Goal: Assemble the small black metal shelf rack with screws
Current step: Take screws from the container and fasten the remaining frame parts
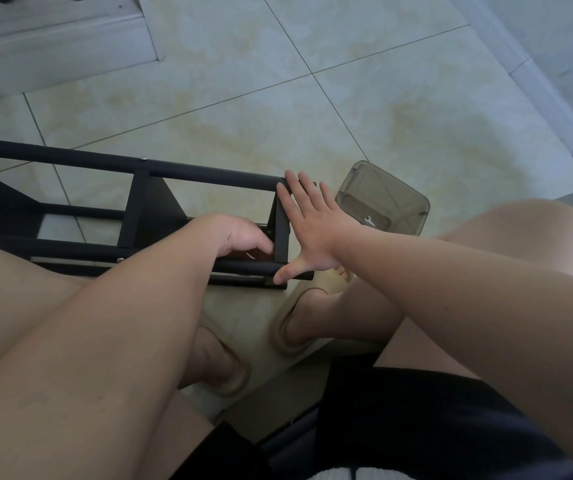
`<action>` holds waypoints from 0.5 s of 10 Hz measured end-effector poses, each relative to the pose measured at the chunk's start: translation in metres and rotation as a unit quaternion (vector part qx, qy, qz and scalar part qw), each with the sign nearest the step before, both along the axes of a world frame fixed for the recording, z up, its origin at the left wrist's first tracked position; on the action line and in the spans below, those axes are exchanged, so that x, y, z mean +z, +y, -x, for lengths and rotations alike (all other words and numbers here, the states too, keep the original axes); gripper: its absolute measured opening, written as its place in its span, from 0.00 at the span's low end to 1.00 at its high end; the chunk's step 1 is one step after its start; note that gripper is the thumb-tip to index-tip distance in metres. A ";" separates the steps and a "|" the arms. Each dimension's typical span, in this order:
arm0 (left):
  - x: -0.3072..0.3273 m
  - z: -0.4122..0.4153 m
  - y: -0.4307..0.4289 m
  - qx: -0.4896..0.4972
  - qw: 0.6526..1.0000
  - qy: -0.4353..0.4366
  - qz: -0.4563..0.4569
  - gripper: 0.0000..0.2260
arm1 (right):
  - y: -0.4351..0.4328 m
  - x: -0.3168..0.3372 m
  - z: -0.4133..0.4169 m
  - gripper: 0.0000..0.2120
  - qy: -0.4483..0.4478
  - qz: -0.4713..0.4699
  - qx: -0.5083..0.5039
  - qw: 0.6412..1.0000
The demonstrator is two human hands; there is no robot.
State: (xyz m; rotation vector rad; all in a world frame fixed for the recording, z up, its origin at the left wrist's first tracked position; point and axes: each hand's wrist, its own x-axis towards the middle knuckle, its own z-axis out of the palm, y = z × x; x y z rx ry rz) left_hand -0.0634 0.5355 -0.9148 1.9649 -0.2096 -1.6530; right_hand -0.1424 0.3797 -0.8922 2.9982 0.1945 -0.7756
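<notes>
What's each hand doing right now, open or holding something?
Left hand: fingers curled inside the rack; whether it holds anything cannot be told.
Right hand: open, flat against the rack's end.

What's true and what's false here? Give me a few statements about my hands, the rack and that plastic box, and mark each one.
1. The right hand lies flat, fingers spread, against the end of the black rack. True.
2. The black rack stands upright on a table. False: it lies on its side on the tiled floor.
3. The translucent box sits on the floor just right of the rack's end. True.
4. The left hand rests on the box. False: it reaches inside the rack, fingers curled.
</notes>
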 end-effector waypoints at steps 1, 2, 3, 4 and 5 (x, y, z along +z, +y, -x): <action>0.000 0.000 -0.002 -0.024 0.999 -0.032 -0.010 0.15 | 0.000 0.000 0.000 0.75 0.001 -0.001 -0.001 1.000; 0.001 -0.001 -0.001 -0.032 0.999 -0.034 -0.018 0.14 | 0.000 0.000 0.000 0.75 0.001 0.001 -0.002 1.000; 0.000 -0.002 0.002 -0.018 1.000 0.001 -0.009 0.11 | 0.000 0.000 0.000 0.75 0.001 0.002 0.000 1.000; -0.001 -0.002 0.002 0.004 1.000 0.028 -0.009 0.08 | 0.000 0.001 0.000 0.75 0.002 0.000 -0.002 1.000; 0.000 -0.001 0.000 -0.008 0.999 -0.031 -0.023 0.09 | 0.000 0.001 0.000 0.75 0.002 0.001 -0.002 1.000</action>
